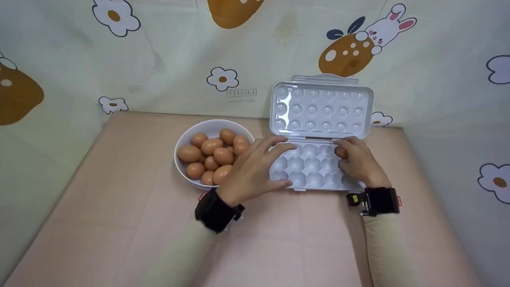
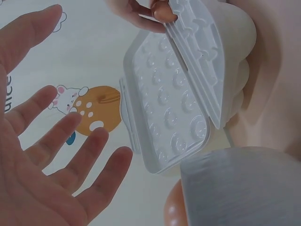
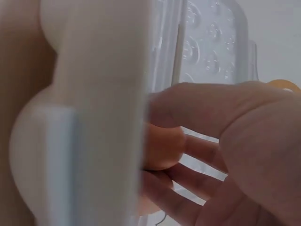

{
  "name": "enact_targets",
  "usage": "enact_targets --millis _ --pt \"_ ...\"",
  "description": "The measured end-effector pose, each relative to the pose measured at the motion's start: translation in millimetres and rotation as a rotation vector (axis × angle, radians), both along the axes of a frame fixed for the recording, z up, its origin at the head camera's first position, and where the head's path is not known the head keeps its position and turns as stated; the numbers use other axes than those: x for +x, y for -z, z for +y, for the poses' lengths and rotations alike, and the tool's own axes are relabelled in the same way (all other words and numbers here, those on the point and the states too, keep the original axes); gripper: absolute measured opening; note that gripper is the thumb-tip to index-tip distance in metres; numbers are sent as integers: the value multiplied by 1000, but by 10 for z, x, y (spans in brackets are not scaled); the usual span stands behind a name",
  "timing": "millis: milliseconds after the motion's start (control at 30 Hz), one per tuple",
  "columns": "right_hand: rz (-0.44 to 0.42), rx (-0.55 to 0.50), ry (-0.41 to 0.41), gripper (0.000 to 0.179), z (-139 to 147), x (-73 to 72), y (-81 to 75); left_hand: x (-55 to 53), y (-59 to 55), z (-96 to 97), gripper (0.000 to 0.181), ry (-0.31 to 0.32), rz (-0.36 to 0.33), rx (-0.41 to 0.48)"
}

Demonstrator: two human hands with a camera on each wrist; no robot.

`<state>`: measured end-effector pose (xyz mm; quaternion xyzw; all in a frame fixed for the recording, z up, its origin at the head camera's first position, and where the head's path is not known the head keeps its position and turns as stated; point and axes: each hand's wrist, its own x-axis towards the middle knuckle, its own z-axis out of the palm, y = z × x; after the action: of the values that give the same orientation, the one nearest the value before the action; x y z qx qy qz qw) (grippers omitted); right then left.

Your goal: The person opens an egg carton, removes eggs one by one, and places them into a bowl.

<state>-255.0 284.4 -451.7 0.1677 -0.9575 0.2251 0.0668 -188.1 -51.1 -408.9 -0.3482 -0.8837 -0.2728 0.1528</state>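
Note:
My right hand (image 1: 360,163) pinches a brown egg (image 1: 341,152) between thumb and fingers at the back right of the white egg tray (image 1: 312,164). In the right wrist view that egg (image 3: 163,147) shows between the fingers, with part of another brown egg (image 3: 149,203) below it. My left hand (image 1: 253,169) hovers with spread fingers over the tray's left edge, beside the bowl; the left wrist view shows its palm (image 2: 42,188) holding nothing. The tray's lid (image 1: 320,109) stands raised at the back. The right hand hides the tray's right column.
A white bowl (image 1: 180,169) with several brown eggs (image 1: 212,146) stands left of the tray, partly behind my left hand. A patterned curtain (image 1: 171,52) hangs right behind the pinkish tabletop (image 1: 119,191).

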Motion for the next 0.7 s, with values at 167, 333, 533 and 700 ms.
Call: enact_targets --millis 167,333,533,700 --pt "-1 -11 43 50 -20 -14 37 5 11 16 78 0 5 -21" --pt "-30 -45 90 44 -37 -2 38 -1 16 26 78 3 -7 -20" --pt "1 -52 111 30 -21 -3 41 -13 29 25 77 6 -14 -13" --pt "46 -61 117 29 -27 7 -27 -19 28 8 74 2 -1 18"
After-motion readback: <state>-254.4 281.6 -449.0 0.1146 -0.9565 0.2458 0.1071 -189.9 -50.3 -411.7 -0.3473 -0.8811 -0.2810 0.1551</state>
